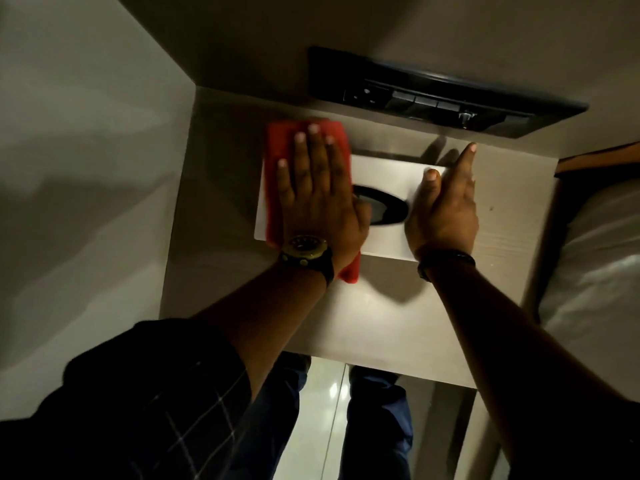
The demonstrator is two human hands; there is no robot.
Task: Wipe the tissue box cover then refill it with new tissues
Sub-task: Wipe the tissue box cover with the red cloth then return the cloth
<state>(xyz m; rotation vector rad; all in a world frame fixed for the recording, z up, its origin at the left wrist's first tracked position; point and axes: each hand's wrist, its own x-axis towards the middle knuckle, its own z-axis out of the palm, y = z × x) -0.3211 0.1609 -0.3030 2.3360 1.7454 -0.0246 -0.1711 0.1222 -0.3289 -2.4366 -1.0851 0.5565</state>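
Observation:
A flat silver tissue box cover (388, 181) with a dark oval slot (384, 206) lies on a small beige table (381, 323). A red cloth (277, 140) is spread over the cover's left part. My left hand (318, 188) lies flat on the cloth with straight fingers, pressing it onto the cover. My right hand (446, 206) rests against the cover's right end, fingers straight, thumb on top. No tissues are visible in the slot.
A dark panel with switches and sockets (440, 95) is set in the wall behind the table. A bed with white linen (599, 258) stands to the right. A plain wall is on the left. Shiny floor tiles (322, 410) show below the table's front edge.

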